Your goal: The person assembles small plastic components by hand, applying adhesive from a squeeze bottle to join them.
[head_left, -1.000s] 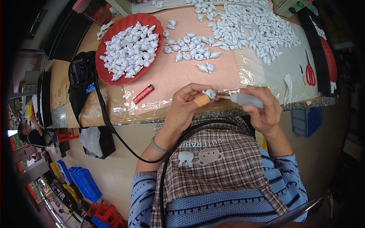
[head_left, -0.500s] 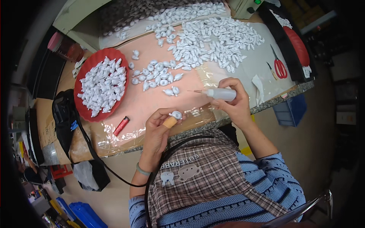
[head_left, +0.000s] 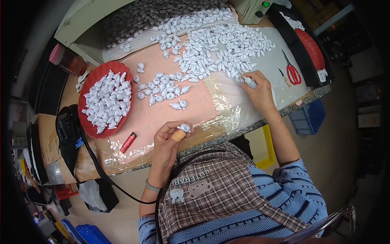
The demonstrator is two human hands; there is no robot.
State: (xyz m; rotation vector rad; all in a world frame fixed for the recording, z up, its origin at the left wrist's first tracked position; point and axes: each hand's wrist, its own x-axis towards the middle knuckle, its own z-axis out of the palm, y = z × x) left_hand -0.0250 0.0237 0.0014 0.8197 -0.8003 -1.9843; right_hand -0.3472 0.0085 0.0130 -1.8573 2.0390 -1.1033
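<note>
My left hand [head_left: 164, 140] is closed, pinching a small glossy white rounded piece [head_left: 185, 127] with a ring-shaped hollow, just above the table's front edge. A tan cover [head_left: 178, 135] wraps its thumb. My right hand [head_left: 260, 90] reaches to the near edge of a heap of slender white pieces [head_left: 227, 49]. It keeps a translucent squeeze bottle [head_left: 250, 83] tucked in its grip, the thin needle tip no longer in sight; whether its fingertips touch a piece I cannot tell. Several rounded white pieces [head_left: 164, 87] lie loose on the pink sheet between the hands and the heap.
On the left stands a red scalloped bowl [head_left: 132, 93] full of white pieces, with a red lighter [head_left: 128, 142] nearby. Red-handled scissors [head_left: 293, 74] and a small knife [head_left: 284, 77] lie at right. A pale metal housing [head_left: 83, 20] covers more pieces at the back.
My right hand has moved away from my left, up to the slender pieces, with the bottle drawn back into its palm. My left hand still holds the rounded piece.
</note>
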